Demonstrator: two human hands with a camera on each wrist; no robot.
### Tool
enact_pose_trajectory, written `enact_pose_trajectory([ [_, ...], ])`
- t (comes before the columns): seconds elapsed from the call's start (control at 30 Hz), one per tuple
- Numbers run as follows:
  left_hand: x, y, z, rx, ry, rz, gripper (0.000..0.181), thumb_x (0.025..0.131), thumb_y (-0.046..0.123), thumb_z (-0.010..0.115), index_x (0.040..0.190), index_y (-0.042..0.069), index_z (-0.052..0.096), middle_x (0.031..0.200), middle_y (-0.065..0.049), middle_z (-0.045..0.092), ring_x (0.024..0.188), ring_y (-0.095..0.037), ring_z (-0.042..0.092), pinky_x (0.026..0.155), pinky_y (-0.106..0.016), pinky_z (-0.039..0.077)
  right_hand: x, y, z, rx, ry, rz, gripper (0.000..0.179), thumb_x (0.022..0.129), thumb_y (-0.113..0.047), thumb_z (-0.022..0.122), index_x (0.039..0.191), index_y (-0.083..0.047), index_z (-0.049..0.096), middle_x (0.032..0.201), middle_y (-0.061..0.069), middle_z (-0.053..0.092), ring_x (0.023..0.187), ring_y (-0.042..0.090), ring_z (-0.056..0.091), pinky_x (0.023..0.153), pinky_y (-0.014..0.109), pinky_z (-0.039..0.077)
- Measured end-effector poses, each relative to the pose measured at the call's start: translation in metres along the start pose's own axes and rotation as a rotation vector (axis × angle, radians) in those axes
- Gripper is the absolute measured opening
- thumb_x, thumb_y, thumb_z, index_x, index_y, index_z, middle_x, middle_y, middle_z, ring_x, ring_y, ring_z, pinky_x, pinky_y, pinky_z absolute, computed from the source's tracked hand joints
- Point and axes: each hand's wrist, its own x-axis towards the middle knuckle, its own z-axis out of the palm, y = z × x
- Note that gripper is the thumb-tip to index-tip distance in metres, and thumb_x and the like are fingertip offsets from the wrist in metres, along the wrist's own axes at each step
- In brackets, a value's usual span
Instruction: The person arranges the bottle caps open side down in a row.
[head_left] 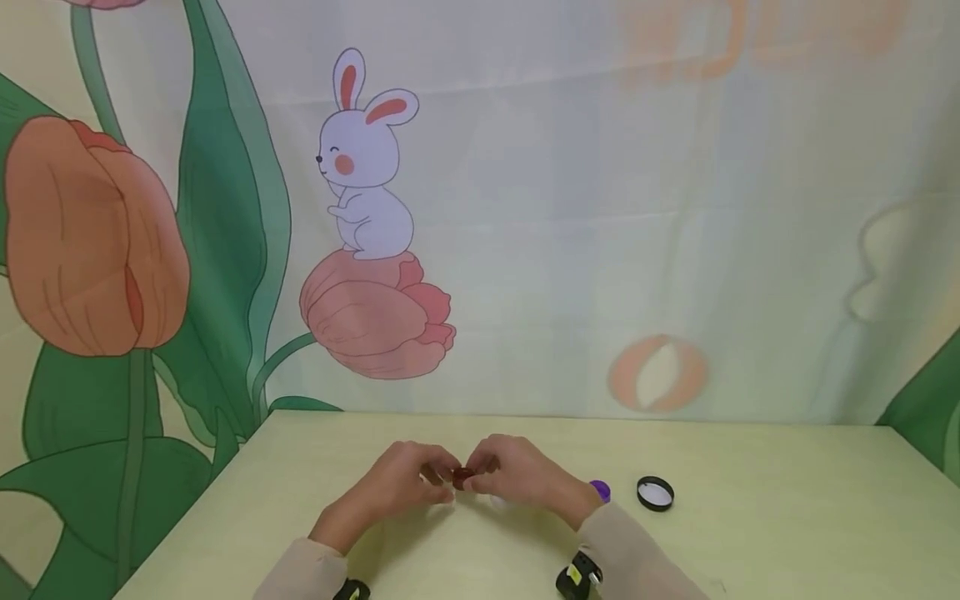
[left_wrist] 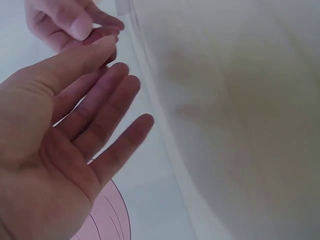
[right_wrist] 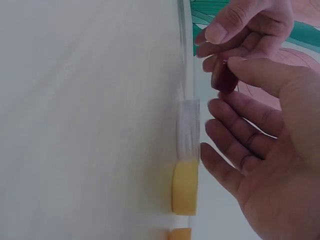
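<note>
In the head view a small dark red round cap [head_left: 462,478] is held up between the two hands. My right hand [head_left: 517,471] pinches it between thumb and index finger, the other fingers spread loosely in the right wrist view. That view shows the cap [right_wrist: 225,75] edge-on, with a paler face turned left. My left hand [head_left: 408,479] reaches in from the other side, its fingertips right at the cap and its thumb apart from the fingers. In the left wrist view the left thumb overlaps the cap [left_wrist: 99,35] and partly hides it.
A black-rimmed cap [head_left: 656,493] with a white inside lies on the pale yellow table [head_left: 787,517]. A purple cap [head_left: 600,490] is partly behind the right wrist. The right wrist view shows a clear whitish piece [right_wrist: 188,130], a yellow one [right_wrist: 185,187] and an orange one [right_wrist: 180,234].
</note>
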Motion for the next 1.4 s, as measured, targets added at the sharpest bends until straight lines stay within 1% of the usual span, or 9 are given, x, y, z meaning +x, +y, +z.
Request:
enact_pose_trajectory([
  [0.07,0.0001,0.0004,-0.0002,0.005,0.028,0.015,0.027,0.086,0.002,0.086,0.112,0.006,0.079,0.097,0.0,0.078,0.085,-0.016,0.074,0.078,-0.031,0.058,-0.0001,-0.0016,0.0003,0.007,0.017,-0.01,0.015,0.098,-0.022,0.077,0.107,-0.009,0.076,0.1,-0.006,0.07,0.093,0.012,0.066,0.083,0.036,0.055],
  [0.2,-0.0002,0.002,-0.0012,0.003,0.082,0.029,0.026,0.087,-0.001,0.085,0.11,0.009,0.08,0.097,0.003,0.079,0.083,-0.013,0.074,0.074,-0.027,0.057,-0.0004,-0.0048,0.0008,0.008,0.04,-0.027,0.015,0.1,-0.025,0.075,0.106,-0.011,0.077,0.1,-0.007,0.07,0.092,0.012,0.066,0.082,0.036,0.055],
  [0.3,-0.0007,0.0043,-0.0015,0.0,0.115,0.016,0.023,0.088,-0.001,0.083,0.108,0.011,0.081,0.095,0.006,0.079,0.082,-0.012,0.073,0.073,-0.026,0.057,-0.002,-0.0076,0.0001,0.017,0.047,-0.018,0.016,0.102,-0.029,0.073,0.104,-0.013,0.077,0.1,-0.007,0.071,0.093,0.012,0.066,0.083,0.037,0.056],
  [0.47,-0.0034,0.005,-0.0007,0.003,0.148,0.004,0.019,0.09,0.001,0.082,0.105,0.012,0.081,0.095,0.006,0.079,0.081,-0.012,0.073,0.072,-0.026,0.057,-0.0032,-0.0071,0.0004,0.028,0.045,-0.006,0.022,0.105,-0.035,0.068,0.106,-0.014,0.077,0.102,-0.008,0.071,0.097,0.012,0.067,0.088,0.04,0.055],
  [0.7,-0.0033,0.0014,-0.0012,-0.005,0.158,0.01,0.013,0.093,0.006,0.082,0.104,0.014,0.082,0.095,0.006,0.078,0.079,-0.011,0.072,0.072,-0.025,0.057,-0.0037,-0.0037,-0.0001,0.036,0.074,-0.034,0.019,0.106,-0.033,0.068,0.109,-0.017,0.077,0.103,-0.01,0.072,0.097,0.013,0.066,0.089,0.04,0.055],
  [0.9,-0.0027,-0.0001,-0.004,-0.013,0.16,-0.016,0.013,0.094,0.011,0.083,0.107,0.014,0.083,0.097,0.006,0.079,0.083,-0.011,0.071,0.074,-0.025,0.057,-0.0044,-0.0053,-0.0016,0.032,0.101,-0.074,0.014,0.103,-0.024,0.073,0.108,-0.011,0.076,0.102,-0.006,0.071,0.097,0.015,0.067,0.091,0.042,0.055],
  [1.1,-0.0028,-0.0006,-0.0034,-0.022,0.144,-0.026,0.014,0.095,0.015,0.082,0.109,0.015,0.083,0.096,0.007,0.078,0.081,-0.011,0.071,0.071,-0.026,0.056,-0.0066,-0.0066,-0.0028,0.043,0.11,-0.066,0.011,0.103,-0.022,0.073,0.104,-0.011,0.075,0.098,-0.006,0.072,0.094,0.015,0.067,0.088,0.041,0.055],
  [1.27,-0.0027,0.0011,-0.0036,-0.031,0.136,0.001,0.018,0.095,0.011,0.081,0.112,0.015,0.082,0.098,0.006,0.079,0.08,-0.011,0.073,0.072,-0.026,0.057,-0.006,-0.0052,-0.0018,0.051,0.104,-0.052,0.011,0.104,-0.022,0.072,0.101,-0.012,0.074,0.096,-0.006,0.072,0.091,0.014,0.067,0.085,0.037,0.055],
  [1.4,-0.0028,0.0017,-0.0035,-0.041,0.141,0.027,0.027,0.092,0.005,0.083,0.118,0.01,0.079,0.099,0.002,0.079,0.079,-0.013,0.074,0.072,-0.027,0.059,-0.0057,-0.0044,-0.0008,0.06,0.097,-0.042,0.012,0.105,-0.023,0.07,0.1,-0.013,0.074,0.095,-0.006,0.072,0.09,0.014,0.067,0.083,0.036,0.056],
])
